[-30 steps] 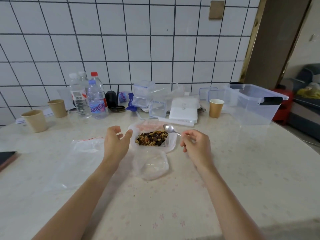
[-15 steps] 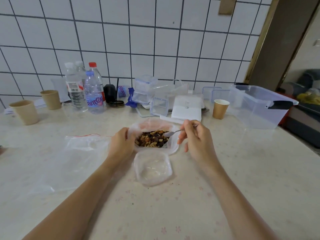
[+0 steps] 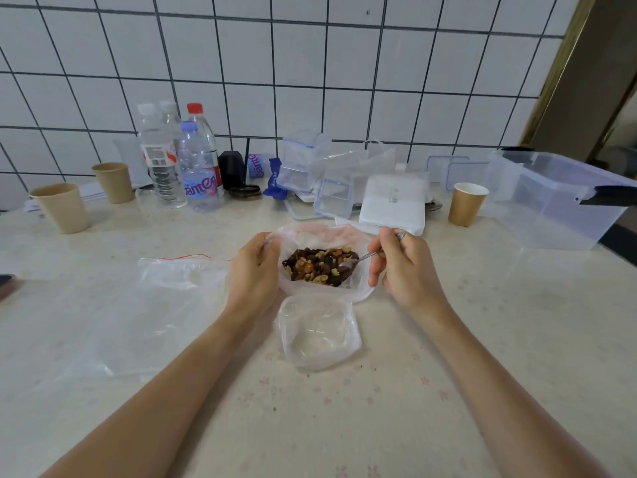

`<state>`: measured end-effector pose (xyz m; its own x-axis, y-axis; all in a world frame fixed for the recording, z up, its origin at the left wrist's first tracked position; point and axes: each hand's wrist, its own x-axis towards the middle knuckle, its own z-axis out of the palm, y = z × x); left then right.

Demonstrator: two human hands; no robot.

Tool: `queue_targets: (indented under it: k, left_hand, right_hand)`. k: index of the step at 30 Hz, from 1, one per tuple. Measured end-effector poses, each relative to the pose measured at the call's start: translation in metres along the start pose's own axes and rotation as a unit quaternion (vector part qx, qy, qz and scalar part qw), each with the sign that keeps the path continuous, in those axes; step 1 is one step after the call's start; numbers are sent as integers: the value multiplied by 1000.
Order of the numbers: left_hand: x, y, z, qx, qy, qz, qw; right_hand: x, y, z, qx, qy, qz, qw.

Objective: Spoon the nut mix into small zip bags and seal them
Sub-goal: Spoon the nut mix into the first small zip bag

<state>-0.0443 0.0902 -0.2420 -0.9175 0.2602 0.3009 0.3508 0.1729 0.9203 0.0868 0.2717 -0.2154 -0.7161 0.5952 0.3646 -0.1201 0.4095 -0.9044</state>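
The nut mix [image 3: 319,268] lies dark and tan inside an open clear plastic bag [image 3: 358,288] at the table's middle. My left hand [image 3: 253,274] grips the bag's left rim. My right hand [image 3: 403,270] pinches the handle of a metal spoon [image 3: 366,257], whose bowl dips into the right side of the mix. Just in front of the bag sits a small clear container or bag [image 3: 319,331], empty. A flat zip bag with a red seal line [image 3: 172,288] lies to the left.
Water bottles [image 3: 198,167], paper cups [image 3: 62,207] [image 3: 467,203], clear lidded boxes [image 3: 332,181] and a white box [image 3: 393,208] line the tiled wall. A large clear tub [image 3: 558,198] stands at the right. A dark flat object [image 3: 5,284] lies at the left edge.
My left hand closed onto the bag's left rim. My right hand swung the spoon from behind the bag down into the nut mix.
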Motion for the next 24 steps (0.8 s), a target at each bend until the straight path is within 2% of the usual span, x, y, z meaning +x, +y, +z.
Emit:
queue_targets:
  k: [6,13,21,24]
  left_hand:
    - [-3,6,1,6,-9,15,1000]
    - [-6,8,0,-9,-27,-10,1000]
    - [-4,10,0,-18,-25,-19,999]
    - [-3,11,1,-27,-28,-4,999]
  right_hand:
    - [-2,1,2,102,-14,125,987]
    - [-2,5,1,158,-39,209,964]
    - [-1,12,8,227,-22,260,938]
    - [-3,12,12,210,-13,233,950]
